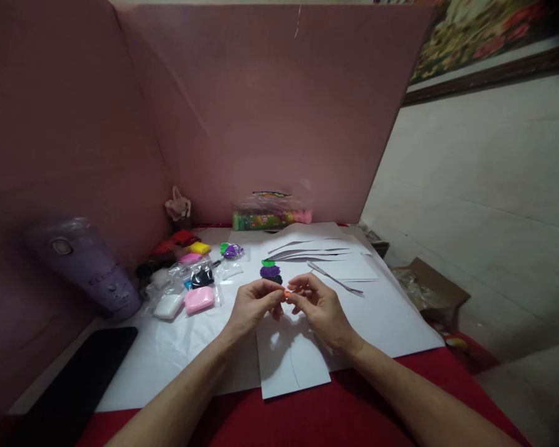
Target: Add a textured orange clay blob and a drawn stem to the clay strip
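Between the fingertips of both hands is a small piece of orange modelling clay. My left hand pinches it from the left, and my right hand pinches it from the right. Just behind the fingers lies a stacked clay shape with a green top, a purple layer and a black layer, its lower part hidden by my left hand. Below the hands rests a folded white sheet of paper. To the right of my right hand is a metal fork.
Bagged clay packs, including a pink one, lie left of the hands. A purple tumbler and a black phone-like slab are further left. Behind stands a colourful plastic-wrapped pack. A cardboard box sits beyond the right edge.
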Motion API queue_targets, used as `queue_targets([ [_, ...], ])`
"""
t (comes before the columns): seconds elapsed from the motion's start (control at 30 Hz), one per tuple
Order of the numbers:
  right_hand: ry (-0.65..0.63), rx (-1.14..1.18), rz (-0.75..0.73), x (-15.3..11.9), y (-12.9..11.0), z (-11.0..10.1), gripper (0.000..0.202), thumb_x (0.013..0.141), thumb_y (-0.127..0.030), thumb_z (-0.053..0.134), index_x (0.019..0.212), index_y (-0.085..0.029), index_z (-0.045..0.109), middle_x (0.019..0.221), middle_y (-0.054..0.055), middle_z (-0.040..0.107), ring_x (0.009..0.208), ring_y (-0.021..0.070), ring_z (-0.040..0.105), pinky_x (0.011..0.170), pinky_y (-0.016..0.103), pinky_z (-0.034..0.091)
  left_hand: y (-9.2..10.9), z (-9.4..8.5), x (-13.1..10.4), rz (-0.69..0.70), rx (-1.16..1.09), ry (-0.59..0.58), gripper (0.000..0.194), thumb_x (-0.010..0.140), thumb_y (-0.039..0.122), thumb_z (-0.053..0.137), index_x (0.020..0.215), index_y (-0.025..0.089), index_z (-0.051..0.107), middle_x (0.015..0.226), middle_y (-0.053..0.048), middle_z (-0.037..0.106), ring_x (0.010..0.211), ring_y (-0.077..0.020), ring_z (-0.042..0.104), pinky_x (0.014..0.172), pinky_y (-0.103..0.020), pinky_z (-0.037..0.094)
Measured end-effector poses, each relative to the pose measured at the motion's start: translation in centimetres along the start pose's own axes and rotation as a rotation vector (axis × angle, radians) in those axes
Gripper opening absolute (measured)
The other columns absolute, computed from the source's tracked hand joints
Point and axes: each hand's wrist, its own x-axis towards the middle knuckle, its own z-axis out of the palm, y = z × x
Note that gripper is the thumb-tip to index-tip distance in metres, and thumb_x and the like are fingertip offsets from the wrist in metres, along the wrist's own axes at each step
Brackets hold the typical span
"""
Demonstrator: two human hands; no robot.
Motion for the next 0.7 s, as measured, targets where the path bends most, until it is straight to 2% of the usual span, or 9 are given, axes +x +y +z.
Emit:
queue_targets([
  [0.1, -0.033, -0.008, 0.036, 0.0, 0.1, -0.1, 0.01, 0.084, -0.028, 0.058, 0.083, -0.019, 0.061, 0.072, 0.0, 0.06, 0.066, 0.0141, 0.059, 0.058, 0.026, 0.051, 0.1, 0.2, -0.1, -0.031, 0.008, 0.01, 0.034, 0.063, 0.038, 0.077, 0.08, 0.01, 0.066, 0.058, -0.002, 0.064, 0.045, -0.0112, 0.056, 0.046, -0.024, 0.045],
  [0.3, -0.004, -0.165, -0.032, 0.0, -0.3, -0.1, 0.009, 0.084, -0.023, 0.056, 0.08, -0.019, 0.063, 0.076, 0.002, 0.062, 0.07, 0.0143, 0.06, 0.061, 0.026, 0.049, 0.3, 0.5, -0.1, -0.106, 0.061, -0.021, 0.036, 0.062, 0.041, 0.076, 0.072, 0.009, 0.065, 0.053, -0.001, 0.061, 0.041, -0.0106, 0.053, 0.041, -0.022, 0.041],
  [0.5, -0.043, -0.182, -0.033, -0.2, -0.6, 0.1, 0.007, 0.083, -0.022, 0.057, 0.079, -0.019, 0.061, 0.072, 0.0, 0.061, 0.061, 0.0122, 0.056, 0.057, 0.025, 0.047, -0.4, 0.3, 0.1, -0.046, 0.13, 0.006, 0.027, 0.063, 0.035, 0.075, 0.071, 0.012, 0.064, 0.051, 0.001, 0.06, 0.038, -0.0092, 0.051, 0.041, -0.021, 0.039],
  [0.63, 0.007, -0.094, 0.072, 0.0, 0.2, 0.1, 0.013, 0.084, -0.031, 0.058, 0.08, -0.018, 0.058, 0.065, -0.002, 0.059, 0.052, 0.0106, 0.054, 0.051, 0.024, 0.046, -0.6, 0.4, 0.0, 0.047, 0.234, 0.089, 0.018, 0.065, 0.029, 0.072, 0.069, 0.013, 0.063, 0.053, 0.002, 0.059, 0.04, -0.0077, 0.049, 0.041, -0.02, 0.039],
  [0.7, 0.03, -0.049, 0.104, 0.2, 0.6, -0.1, 0.016, 0.083, -0.034, 0.059, 0.079, -0.018, 0.06, 0.064, -0.001, 0.059, 0.053, 0.0111, 0.055, 0.051, 0.024, 0.047, -0.4, 0.4, -0.1, 0.072, 0.225, 0.046, 0.018, 0.068, 0.029, 0.071, 0.073, 0.013, 0.065, 0.055, 0.001, 0.06, 0.043, -0.0085, 0.051, 0.044, -0.02, 0.041],
])
